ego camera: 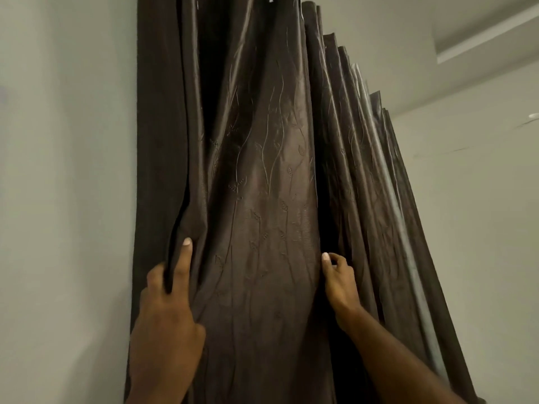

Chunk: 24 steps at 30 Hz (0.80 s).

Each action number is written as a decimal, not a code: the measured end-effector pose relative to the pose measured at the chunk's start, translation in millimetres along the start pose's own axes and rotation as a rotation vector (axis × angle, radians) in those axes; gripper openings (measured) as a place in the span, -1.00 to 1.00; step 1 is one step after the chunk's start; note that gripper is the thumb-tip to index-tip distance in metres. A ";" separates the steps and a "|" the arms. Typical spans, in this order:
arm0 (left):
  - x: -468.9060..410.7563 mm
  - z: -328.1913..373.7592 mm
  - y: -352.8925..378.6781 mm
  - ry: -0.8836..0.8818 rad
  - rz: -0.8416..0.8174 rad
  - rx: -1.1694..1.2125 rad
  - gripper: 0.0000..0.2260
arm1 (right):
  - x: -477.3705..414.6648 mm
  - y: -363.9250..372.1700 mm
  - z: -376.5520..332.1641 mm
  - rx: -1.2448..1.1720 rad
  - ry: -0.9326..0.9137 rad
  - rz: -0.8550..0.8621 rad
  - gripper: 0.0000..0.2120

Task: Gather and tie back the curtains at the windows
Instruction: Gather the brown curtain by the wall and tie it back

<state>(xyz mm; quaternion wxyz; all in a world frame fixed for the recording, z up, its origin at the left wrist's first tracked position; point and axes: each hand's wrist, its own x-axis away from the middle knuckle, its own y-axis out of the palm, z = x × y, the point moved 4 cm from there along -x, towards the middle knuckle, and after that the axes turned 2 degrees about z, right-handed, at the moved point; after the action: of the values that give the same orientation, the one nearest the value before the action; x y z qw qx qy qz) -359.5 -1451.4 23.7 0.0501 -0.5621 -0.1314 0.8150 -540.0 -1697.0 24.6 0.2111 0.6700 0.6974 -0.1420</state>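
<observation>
Dark satin-looking curtain [262, 199] hangs by the wall w/ left hand [166, 310] pinching a fold at its left edge, right hand [339, 282] curled on a pleat; prob. soft, slippery, fairly heavy, so grab bunched folds mid-height.

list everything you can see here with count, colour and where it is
curtain: one, dark brown with a faint leaf pattern, hanging in pleats from top centre down to the bottom, bunched towards the right
wall: pale grey-white, left of the curtain and again to its right
ceiling: white with a stepped edge, top right
left hand: one, lower left, fingers pinching a fold of the curtain
right hand: one, lower centre-right, fingers closed on the edge of a curtain fold
</observation>
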 end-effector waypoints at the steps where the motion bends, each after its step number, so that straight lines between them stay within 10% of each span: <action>1: 1.4 -0.5 -3.3 0.009 0.002 0.013 0.10 | -1.7 1.0 -1.1 -0.014 0.006 -0.008 -0.47; 12: -4.0 0.4 -33.1 -0.055 -0.023 0.194 -0.20 | 9.6 -1.9 -64.8 0.083 -0.166 -0.116 -0.74; 24: -8.8 -41.5 -146.7 -0.098 -0.045 0.224 -0.43 | 225.0 132.6 -200.1 0.104 -0.497 -0.203 -0.82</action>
<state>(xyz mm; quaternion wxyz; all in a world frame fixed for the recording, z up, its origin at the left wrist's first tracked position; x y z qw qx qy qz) -327.5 -1305.9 57.5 0.1244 -0.5092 -0.0547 0.8498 -432.0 -1395.7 101.0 0.3257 0.5511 0.6796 -0.3583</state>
